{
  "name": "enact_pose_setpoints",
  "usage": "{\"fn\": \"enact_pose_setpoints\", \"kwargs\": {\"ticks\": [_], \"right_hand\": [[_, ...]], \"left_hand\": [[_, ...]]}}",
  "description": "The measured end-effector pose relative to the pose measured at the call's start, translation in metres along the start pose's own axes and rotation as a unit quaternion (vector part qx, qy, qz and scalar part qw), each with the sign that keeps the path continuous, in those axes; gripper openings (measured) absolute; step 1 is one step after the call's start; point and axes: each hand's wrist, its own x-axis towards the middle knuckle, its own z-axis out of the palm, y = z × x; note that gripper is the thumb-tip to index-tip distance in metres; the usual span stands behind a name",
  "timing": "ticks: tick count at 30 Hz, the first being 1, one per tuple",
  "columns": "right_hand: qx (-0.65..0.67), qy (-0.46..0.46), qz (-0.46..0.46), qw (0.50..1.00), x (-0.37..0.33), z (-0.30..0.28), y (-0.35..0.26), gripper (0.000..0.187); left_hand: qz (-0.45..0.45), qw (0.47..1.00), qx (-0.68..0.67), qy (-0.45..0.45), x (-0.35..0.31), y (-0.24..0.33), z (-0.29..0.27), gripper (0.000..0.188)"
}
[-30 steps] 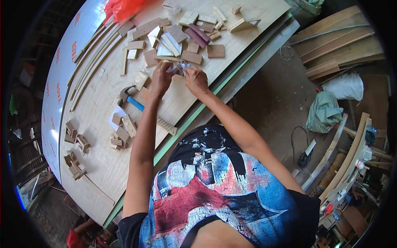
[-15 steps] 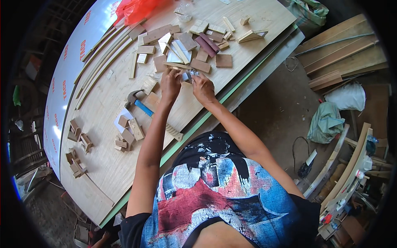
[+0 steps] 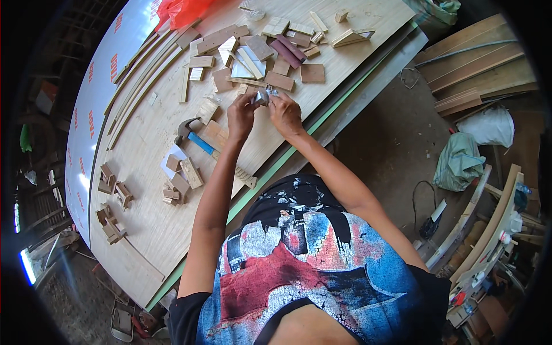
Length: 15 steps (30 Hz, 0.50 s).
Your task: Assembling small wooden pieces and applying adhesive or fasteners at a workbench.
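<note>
Hammer (image 3: 200,142): lies on the worktop (image 3: 144,207), left of the hands. Blue shaft slants toward the near edge and passes under the left forearm; ridged tan end past the forearm is probably its grip.
Left hand (image 3: 240,118): thumb and fingers nearly closed, pinching the small grey piece (image 3: 261,99).
Right hand (image 3: 286,116): fingertips drawn together at the shiny pale end of the same piece. Cannot tell if the pale part is separate.
Grey piece, place: between the two sets of fingertips, over the worktop, closer to its near edge than its far edge. Clearance above the wood not readable.
Grey piece, change: one second ago a pale, crumpled-looking clump showed here; now a darker, firmer-edged face shows by the left fingers. Hands have stayed close together. Reading: handling is ongoing, piece not put down.
Grey piece, axis: seems to run left fingers to right fingertips, roughly along the near edge, shiny end rightward. Too small to call front or back.
Block pile: brown block (image 3: 279,80) just beyond the fingertips; purple-brown pieces (image 3: 288,50) farther on.
Far edge: long wood strips (image 3: 144,80) follow it; red bag (image 3: 181,12) by their upper ends.
</note>
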Motion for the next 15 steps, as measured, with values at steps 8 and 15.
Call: {"fn": "enact_pose_setpoints", "kwargs": {"ticks": [8, 15], "right_hand": [[0.007, 0.034, -0.006, 0.999, 0.0018, -0.0051, -0.0022, 0.016], [0.02, 0.035, -0.018, 0.999, -0.0007, -0.0023, -0.0023, 0.018]], "left_hand": [[-0.095, 0.932, -0.35, -0.009, -0.0018, -0.0066, -0.0005, 0.032], [-0.019, 0.988, -0.15, 0.043, -0.0044, -0.0086, 0.0037, 0.028]]}}
